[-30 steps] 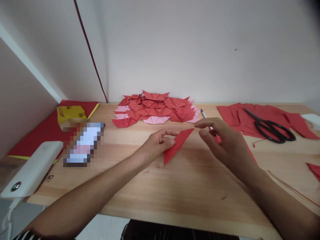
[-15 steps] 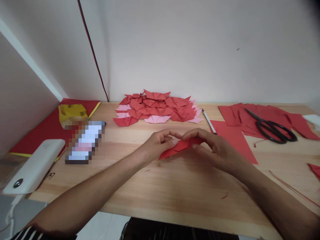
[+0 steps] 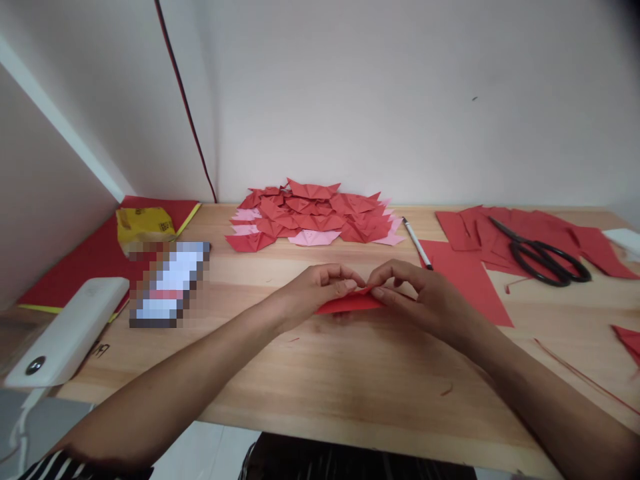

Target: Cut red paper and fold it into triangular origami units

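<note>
Between my two hands is a folded piece of red paper [image 3: 350, 304], held a little above the wooden table. My left hand [image 3: 327, 283] pinches its left part, thumb on the near side and fingers behind. With thumb and forefinger my right hand [image 3: 407, 287] grips the upper edge close to the middle. The fingertips of both hands nearly meet there. Part of the paper is hidden by the fingers. Beyond the hands lies a pile of folded red and pink paper pieces [image 3: 315, 217] against the wall.
Black-handled scissors [image 3: 543, 257] lie on cut red paper [image 3: 457, 233] at the right. A white pen [image 3: 417, 243] rests beside a red sheet [image 3: 470, 287]. At the left are a phone [image 3: 173, 283], a white power bank [image 3: 70, 333] and a yellow packet [image 3: 145, 227].
My right hand has shifted left along the paper to its upper edge near the middle. The paper has tilted, so its near face now shows as a narrower strip.
</note>
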The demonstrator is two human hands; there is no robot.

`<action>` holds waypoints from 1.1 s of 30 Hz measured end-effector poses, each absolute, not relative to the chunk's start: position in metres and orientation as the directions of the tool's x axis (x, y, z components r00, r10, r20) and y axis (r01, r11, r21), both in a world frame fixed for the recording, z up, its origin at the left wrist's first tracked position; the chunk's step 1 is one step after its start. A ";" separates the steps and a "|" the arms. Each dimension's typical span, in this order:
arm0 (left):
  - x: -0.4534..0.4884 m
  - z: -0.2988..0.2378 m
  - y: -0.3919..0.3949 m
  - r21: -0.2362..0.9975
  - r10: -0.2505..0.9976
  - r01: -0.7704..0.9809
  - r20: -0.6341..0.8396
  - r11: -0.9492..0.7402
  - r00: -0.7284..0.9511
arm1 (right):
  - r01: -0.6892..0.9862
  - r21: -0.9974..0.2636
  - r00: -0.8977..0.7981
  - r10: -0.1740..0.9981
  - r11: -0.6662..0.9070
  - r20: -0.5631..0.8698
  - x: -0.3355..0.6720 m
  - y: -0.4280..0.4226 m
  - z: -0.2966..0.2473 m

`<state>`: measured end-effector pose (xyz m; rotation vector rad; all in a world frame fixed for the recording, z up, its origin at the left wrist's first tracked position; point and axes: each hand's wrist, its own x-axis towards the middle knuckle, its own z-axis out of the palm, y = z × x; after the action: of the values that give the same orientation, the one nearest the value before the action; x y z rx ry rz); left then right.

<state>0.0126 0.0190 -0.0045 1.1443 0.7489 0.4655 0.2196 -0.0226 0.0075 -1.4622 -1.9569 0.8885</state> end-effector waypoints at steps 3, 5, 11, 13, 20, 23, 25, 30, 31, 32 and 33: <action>0.011 -0.001 0.020 0.954 0.704 0.097 -0.277 0.285 0.654 | 0.625 -0.766 -0.228 0.974 0.150 0.005 0.221 -0.022 0.007; 0.010 0.002 0.021 0.962 0.716 0.119 -0.264 0.247 0.646 | 0.632 -0.763 -0.220 0.976 0.134 -0.010 0.222 -0.021 0.007; 0.013 0.001 0.017 0.976 0.782 0.170 -0.214 0.140 0.585 | 0.618 -0.772 -0.248 0.969 0.150 -0.010 0.220 -0.022 0.008; 0.016 0.000 0.014 0.979 0.818 0.190 -0.171 0.076 0.550 | 0.613 -0.774 -0.253 0.967 0.155 -0.007 0.219 -0.023 0.009; 0.020 -0.002 0.008 0.963 0.871 0.262 -0.068 -0.071 0.486 | 0.576 -0.785 -0.294 0.954 0.227 0.060 0.218 -0.024 0.007; 0.019 -0.003 0.010 0.967 0.885 0.252 -0.105 -0.014 0.453 | 0.564 -0.759 -0.299 0.937 0.326 0.180 0.219 -0.024 0.006; 0.018 -0.003 0.012 0.970 0.893 0.240 -0.151 0.050 0.425 | 0.553 -0.736 -0.330 0.914 0.391 0.238 0.219 -0.024 0.005; 0.019 -0.001 0.013 0.964 0.873 0.183 -0.254 0.194 0.415 | 0.557 -0.693 -0.363 0.885 0.457 0.292 0.219 -0.022 0.003; 0.019 -0.001 0.013 0.963 0.871 0.182 -0.260 0.200 0.417 | 0.564 -0.695 -0.347 0.892 0.445 0.289 0.219 -0.022 0.003; 0.019 -0.001 0.012 0.963 0.872 0.188 -0.256 0.193 0.417 | 0.570 -0.708 -0.325 0.905 0.418 0.273 0.219 -0.023 0.003; 0.019 -0.002 0.012 0.965 0.875 0.198 -0.243 0.173 0.418 | 0.573 -0.727 -0.298 0.922 0.378 0.245 0.218 -0.023 0.004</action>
<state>0.0191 0.0118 -0.0017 1.3391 1.0679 0.6396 0.2184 -0.0232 0.0040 -1.2840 -1.9903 0.6896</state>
